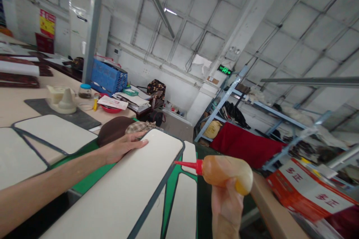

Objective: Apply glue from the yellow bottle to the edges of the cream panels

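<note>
My right hand (228,203) is wrapped round a squeeze bottle (224,171) of amber liquid, tilted onto its side. The bottle's red nozzle tip meets the dark edge strip of a long cream panel (120,183) with rounded corners. My left hand (125,147) grips the panel's far left edge, thumb on the cream face and fingers partly hidden behind it. Under and beside this panel lie more cream panels (183,205) with dark edges, on a green surface (171,185). Another cream panel (56,132) lies to the left.
A pale tape dispenser (63,101) stands on a dark mat on the left table. Behind it are a blue-lidded jar (85,91), a red dish (112,108) and a blue crate (108,76). An orange and white carton (311,190) and blue shelving (221,108) stand to the right.
</note>
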Demonstrator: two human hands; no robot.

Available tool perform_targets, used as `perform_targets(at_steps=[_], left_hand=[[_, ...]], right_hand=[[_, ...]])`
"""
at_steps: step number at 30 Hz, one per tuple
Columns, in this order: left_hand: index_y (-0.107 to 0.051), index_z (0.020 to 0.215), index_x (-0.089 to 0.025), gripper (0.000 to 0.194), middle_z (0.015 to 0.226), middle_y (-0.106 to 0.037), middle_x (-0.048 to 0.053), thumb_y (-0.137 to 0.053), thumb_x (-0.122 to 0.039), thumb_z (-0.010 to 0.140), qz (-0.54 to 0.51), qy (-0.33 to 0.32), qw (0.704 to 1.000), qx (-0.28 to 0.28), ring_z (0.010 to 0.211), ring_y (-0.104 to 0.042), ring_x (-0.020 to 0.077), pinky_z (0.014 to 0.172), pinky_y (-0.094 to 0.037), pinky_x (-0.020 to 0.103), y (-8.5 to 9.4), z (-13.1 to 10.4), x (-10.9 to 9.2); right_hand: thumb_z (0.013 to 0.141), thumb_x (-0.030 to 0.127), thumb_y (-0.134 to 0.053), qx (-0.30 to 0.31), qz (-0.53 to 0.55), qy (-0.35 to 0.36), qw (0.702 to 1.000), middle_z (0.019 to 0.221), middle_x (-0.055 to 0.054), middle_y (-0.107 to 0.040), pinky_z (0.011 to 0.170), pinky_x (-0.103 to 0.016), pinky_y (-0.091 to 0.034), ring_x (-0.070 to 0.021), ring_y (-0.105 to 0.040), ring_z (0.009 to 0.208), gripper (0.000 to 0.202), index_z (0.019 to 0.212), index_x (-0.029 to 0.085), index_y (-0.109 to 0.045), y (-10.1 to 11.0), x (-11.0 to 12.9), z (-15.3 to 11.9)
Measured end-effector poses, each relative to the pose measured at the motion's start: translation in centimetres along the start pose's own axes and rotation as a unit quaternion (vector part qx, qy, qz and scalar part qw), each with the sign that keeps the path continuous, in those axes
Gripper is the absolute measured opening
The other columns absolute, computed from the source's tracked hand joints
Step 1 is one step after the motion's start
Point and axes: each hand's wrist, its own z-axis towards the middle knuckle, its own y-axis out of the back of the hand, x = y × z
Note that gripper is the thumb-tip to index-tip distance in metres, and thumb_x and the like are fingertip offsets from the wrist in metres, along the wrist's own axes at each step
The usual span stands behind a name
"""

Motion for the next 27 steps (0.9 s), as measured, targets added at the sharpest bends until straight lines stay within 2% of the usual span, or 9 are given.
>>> perform_targets(at_steps=[4,10,15,23,27], left_hand=[[-0.045,0.147,-0.015,0.098,0.102,-0.078,0.013,-0.093,-0.037,0.065,-0.008,0.001,1.0,0.014,0.075,-0.076,0.0222,0.064,-0.061,0.028,-0.1,0.1,0.0],[-0.046,0.146,-0.014,0.099,0.102,-0.078,0.013,-0.094,-0.037,0.063,-0.017,0.006,1.0,0.015,0.075,-0.076,0.0235,0.065,-0.062,0.029,-0.2,0.2,0.2],[-0.049,0.145,-0.016,0.097,0.101,-0.079,0.012,-0.095,-0.037,0.062,-0.024,0.002,1.0,0.001,0.076,-0.076,0.0236,0.066,-0.062,0.03,0.0,0.6,0.4],[-0.057,0.139,-0.018,0.086,0.096,-0.079,0.009,-0.093,-0.035,0.063,-0.018,0.002,1.0,-0.003,0.074,-0.076,0.0227,0.064,-0.063,0.03,0.0,1.1,-0.1],[-0.06,0.135,-0.017,0.084,0.096,-0.079,0.009,-0.094,-0.035,0.061,-0.015,0.0,1.0,0.003,0.075,-0.075,0.0223,0.065,-0.063,0.03,-0.1,1.3,-0.4]], right_hand=[[0.053,0.038,-0.096,-0.012,0.025,-0.022,0.999,0.096,-0.001,-0.077,0.071,-0.029,-0.063,-0.018,-0.073,0.082,0.057,0.104,0.025,-0.074,-0.4,-0.2,0.5],[0.057,0.039,-0.094,-0.001,0.008,-0.015,1.0,0.101,-0.002,-0.076,0.071,-0.029,-0.062,-0.0185,-0.072,0.084,0.056,0.106,0.025,-0.073,0.4,-0.7,0.3],[0.056,0.043,-0.094,-0.004,-0.011,-0.021,1.0,0.096,-0.004,-0.077,0.066,-0.028,-0.062,-0.0184,-0.072,0.076,0.052,0.099,0.023,-0.074,1.0,-0.9,-0.3],[0.054,0.047,-0.094,-0.012,-0.017,-0.037,0.999,0.092,-0.005,-0.077,0.065,-0.029,-0.061,-0.0208,-0.073,0.078,0.051,0.095,0.023,-0.074,1.3,-1.2,-0.9],[0.055,0.044,-0.094,-0.005,-0.012,-0.034,0.999,0.089,-0.004,-0.078,0.063,-0.028,-0.061,-0.0206,-0.073,0.076,0.055,0.101,0.024,-0.073,1.2,-1.2,-1.2]])
